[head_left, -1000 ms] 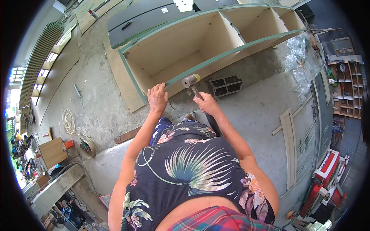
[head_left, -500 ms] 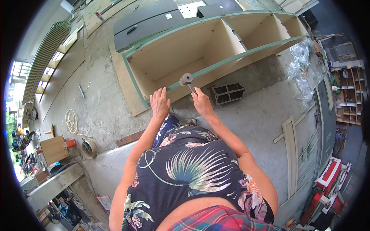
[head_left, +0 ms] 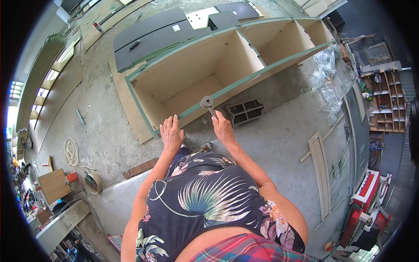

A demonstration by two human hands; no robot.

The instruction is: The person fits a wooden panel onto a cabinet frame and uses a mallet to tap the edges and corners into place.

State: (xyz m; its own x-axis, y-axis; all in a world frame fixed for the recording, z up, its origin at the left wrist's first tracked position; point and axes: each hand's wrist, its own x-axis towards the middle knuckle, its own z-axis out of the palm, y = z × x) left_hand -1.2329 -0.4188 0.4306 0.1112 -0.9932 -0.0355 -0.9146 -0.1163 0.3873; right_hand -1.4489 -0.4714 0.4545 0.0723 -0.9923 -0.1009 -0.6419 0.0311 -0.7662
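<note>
In the head view a long wooden cabinet carcass [head_left: 179,83] with green edges lies open side up on the floor. My left hand [head_left: 172,134] rests flat, fingers stretched, at the near green edge by the left corner. My right hand [head_left: 223,127] is wrapped round the handle of a mallet [head_left: 207,102] with a round grey head. The head is over or against the near edge, right of my left hand; whether it touches cannot be made out.
Dark panels [head_left: 152,35] lie behind the cabinet. A black grated frame [head_left: 245,112] is on the floor at right, with clear plastic wrap [head_left: 325,81] farther off. Coiled cable [head_left: 70,150] lies at left. Wooden strips [head_left: 321,174] and a red machine [head_left: 365,187] are at right.
The view has shifted, so the cabinet sits lower and farther left. The mallet head has turned, its pale face no longer showing. My left hand stays at the edge.
</note>
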